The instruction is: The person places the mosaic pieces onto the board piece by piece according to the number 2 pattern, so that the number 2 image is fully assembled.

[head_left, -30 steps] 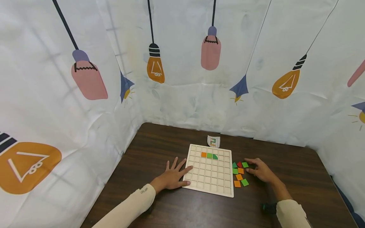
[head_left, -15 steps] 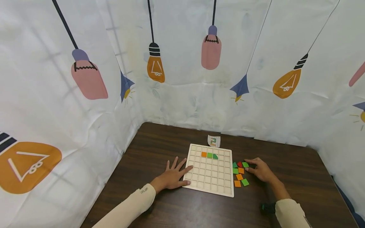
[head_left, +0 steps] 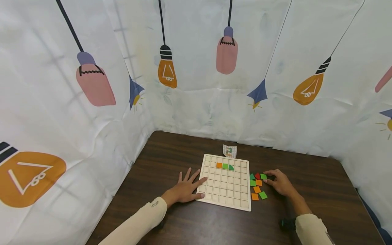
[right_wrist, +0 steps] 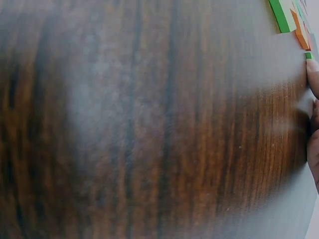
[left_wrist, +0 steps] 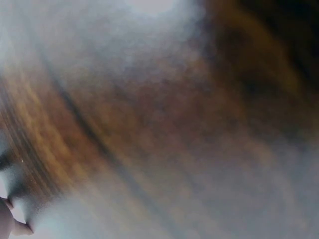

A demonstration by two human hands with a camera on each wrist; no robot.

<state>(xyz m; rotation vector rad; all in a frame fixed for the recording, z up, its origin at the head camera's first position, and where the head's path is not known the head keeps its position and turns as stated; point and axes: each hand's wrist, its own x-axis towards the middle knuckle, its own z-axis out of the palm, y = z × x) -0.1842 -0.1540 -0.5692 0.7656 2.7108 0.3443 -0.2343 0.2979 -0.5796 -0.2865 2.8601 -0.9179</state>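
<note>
Fingers spread, the left hand (head_left: 184, 191) rests on a gridded board (head_left: 228, 194); fingers of the right hand (head_left: 282, 183) appear to pinch a green tile (head_left: 263, 176), a red tile (head_left: 257, 176) just beyond them.

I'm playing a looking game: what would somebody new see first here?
Probably the big, printed orange light bulb on the wrinkled white sheeting, far left. Then the pale, square gridded board on the dark brown table, with small green, orange and red tiles along its right side.

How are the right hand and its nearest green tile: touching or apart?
Touching: the head view shows the right hand pinching the green tile, and the right wrist view shows one of the fingers against it.
</note>
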